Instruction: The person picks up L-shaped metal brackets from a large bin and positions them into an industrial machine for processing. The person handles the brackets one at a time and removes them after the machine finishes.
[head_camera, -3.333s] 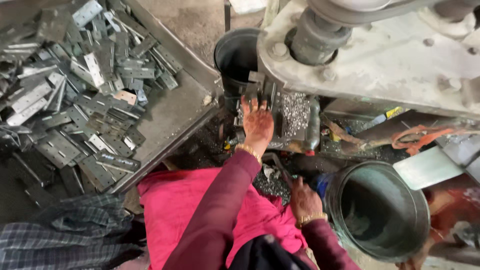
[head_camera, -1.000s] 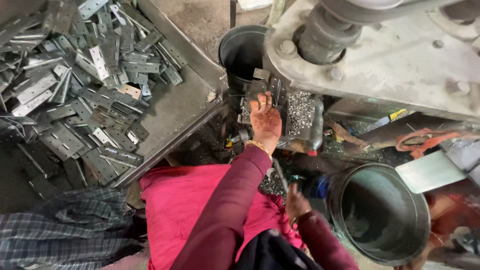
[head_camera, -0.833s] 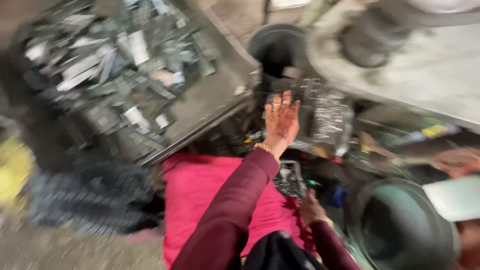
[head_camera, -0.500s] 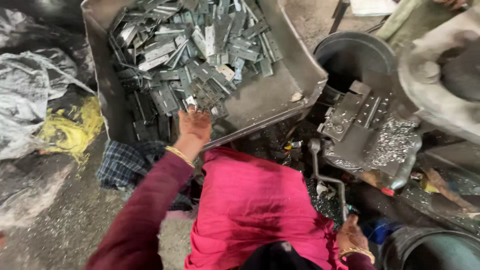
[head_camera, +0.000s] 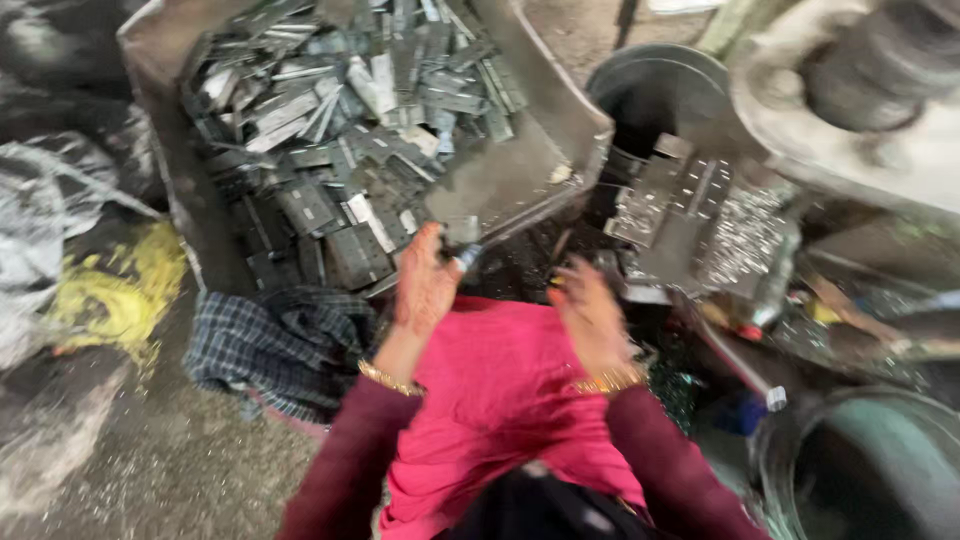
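Metal blanks, flat and grey (head_camera: 340, 150), heaped in a wide sheet-steel tray (head_camera: 520, 190) at eleven o'clock, tilted down toward the lap, presumably to let the pieces slide within reach. Dark round steel drum (head_camera: 650, 95) at one o'clock beside the grey press bed (head_camera: 690, 215), strewn with bright shavings. Second round bucket (head_camera: 850, 470) low at four o'clock. Checked cloth (head_camera: 270, 340) and crumpled yellow rag (head_camera: 115, 290) lying at nine o'clock on the gritty floor. Pink fabric (head_camera: 490, 400) spread over the knees at six o'clock.

Left hand (head_camera: 425, 285), bangled at the wrist, raised at the tray's near lip, fingers loosely curled and half open; a small pale piece (head_camera: 466, 257) showing at the fingertips, perhaps pinched there, though motion blur leaves the hold uncertain. Right hand (head_camera: 590, 315) hovering above the lap toward the press bed, fingers spread and slack, nothing visibly gripped, touching nothing clearly.
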